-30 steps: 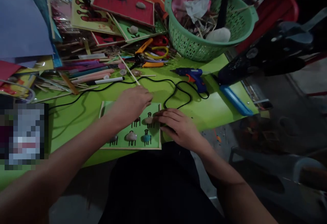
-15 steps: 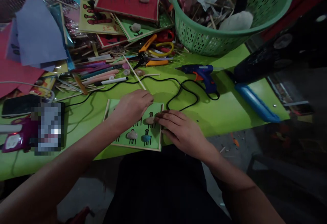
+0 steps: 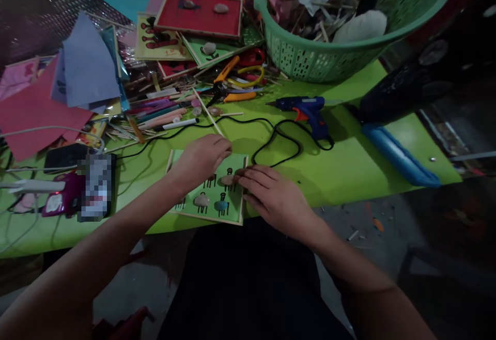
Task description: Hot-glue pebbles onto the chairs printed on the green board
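Observation:
A green card with a thin wooden frame [image 3: 211, 220] lies near the table's front edge. Painted black chair-like figures and several pebbles, among them a pale pebble [image 3: 201, 200] and a blue pebble [image 3: 222, 205], are on it. My left hand [image 3: 205, 156] is over the card's upper part, fingers closed; whatever they hold is hidden. Beyond its knuckles a thin wooden stick [image 3: 207, 111] slants across the table. My right hand [image 3: 277, 195] rests at the card's right side with fingers stretched out, the tips by the frame and a beige pebble [image 3: 227, 180].
A blue glue gun [image 3: 306, 107] with a black cord lies beyond my right hand. Behind are pliers [image 3: 228, 84], pens, sticks and framed pictures [image 3: 201, 17]. A green basket [image 3: 310, 58] stands at the back right, a blue tray [image 3: 401, 156] at right, a phone [image 3: 96, 187] at left.
The view has turned slightly, so items on the left appear farther right. Both hands stay nearly in place at the card; the left fingers have shifted only a little.

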The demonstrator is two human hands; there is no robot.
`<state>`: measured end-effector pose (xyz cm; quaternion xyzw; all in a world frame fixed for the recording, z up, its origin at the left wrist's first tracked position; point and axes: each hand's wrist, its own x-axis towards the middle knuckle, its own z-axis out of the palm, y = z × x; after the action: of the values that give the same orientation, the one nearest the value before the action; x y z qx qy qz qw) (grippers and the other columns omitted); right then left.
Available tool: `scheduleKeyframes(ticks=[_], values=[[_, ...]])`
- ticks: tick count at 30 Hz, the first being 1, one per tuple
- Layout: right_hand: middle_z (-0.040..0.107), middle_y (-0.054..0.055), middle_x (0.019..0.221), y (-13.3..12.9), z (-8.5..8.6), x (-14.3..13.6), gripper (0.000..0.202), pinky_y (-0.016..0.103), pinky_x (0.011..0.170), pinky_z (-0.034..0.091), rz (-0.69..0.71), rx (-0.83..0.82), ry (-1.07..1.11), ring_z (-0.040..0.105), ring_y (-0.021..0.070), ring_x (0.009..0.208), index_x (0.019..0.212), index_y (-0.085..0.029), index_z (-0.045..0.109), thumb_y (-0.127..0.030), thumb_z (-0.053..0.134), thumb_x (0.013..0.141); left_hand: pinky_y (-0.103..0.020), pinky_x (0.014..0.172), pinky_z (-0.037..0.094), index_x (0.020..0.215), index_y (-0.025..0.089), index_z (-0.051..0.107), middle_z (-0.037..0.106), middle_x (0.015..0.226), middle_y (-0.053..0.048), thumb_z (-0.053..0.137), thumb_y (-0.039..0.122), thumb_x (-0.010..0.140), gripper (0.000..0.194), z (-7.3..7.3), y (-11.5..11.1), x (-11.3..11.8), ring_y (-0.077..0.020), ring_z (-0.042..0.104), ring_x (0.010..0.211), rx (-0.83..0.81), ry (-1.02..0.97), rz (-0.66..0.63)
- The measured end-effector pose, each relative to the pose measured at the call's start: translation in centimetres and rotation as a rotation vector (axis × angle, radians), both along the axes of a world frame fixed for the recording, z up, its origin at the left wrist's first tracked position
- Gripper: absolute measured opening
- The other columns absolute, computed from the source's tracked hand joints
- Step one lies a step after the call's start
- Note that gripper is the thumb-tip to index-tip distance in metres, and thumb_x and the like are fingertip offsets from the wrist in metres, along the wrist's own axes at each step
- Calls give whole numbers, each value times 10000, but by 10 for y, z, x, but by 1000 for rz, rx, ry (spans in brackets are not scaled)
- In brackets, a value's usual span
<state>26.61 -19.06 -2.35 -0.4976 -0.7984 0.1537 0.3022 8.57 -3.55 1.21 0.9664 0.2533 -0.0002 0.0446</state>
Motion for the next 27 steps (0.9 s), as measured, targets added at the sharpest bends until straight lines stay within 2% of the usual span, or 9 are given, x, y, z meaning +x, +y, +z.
scheduleKeyframes(ticks=[5, 18, 23, 27], values=[[687, 117, 1318, 0, 1, 0, 365, 503, 1118, 515, 10, -8, -7, 601, 274, 1259, 1358, -150, 614, -214, 537, 1007, -309, 771, 444, 952, 167, 656, 694, 914, -56, 621, 239, 975, 84, 5, 6, 0, -209, 631, 883, -59, 21, -4], [661, 119, 1365, 0, 0, 0, 395, 487, 1135, 500, 1, -40, -35, 575, 287, 1281, 1386, -115, 587, -245, 518, 1018, -329, 756, 441, 949, 155, 656, 669, 882, -71, 516, 237, 1019, 176, 3, 3, 2, -220, 625, 859, -11, 33, -26], [664, 126, 1357, 0, 0, -1, 375, 483, 1117, 512, -11, -24, -38, 585, 281, 1256, 1355, -112, 602, -234, 546, 1004, -341, 765, 448, 946, 155, 661, 680, 897, -81, 511, 220, 1012, 176, 0, 4, 5, -231, 621, 864, 36, 21, 3], [673, 130, 1340, 0, -1, -1, 371, 486, 1110, 517, -12, 0, -36, 585, 277, 1253, 1350, -109, 602, -240, 541, 1008, -327, 765, 445, 920, 161, 670, 687, 885, -64, 561, 199, 987, 134, 3, 10, 5, -217, 626, 854, -52, 7, 17]])
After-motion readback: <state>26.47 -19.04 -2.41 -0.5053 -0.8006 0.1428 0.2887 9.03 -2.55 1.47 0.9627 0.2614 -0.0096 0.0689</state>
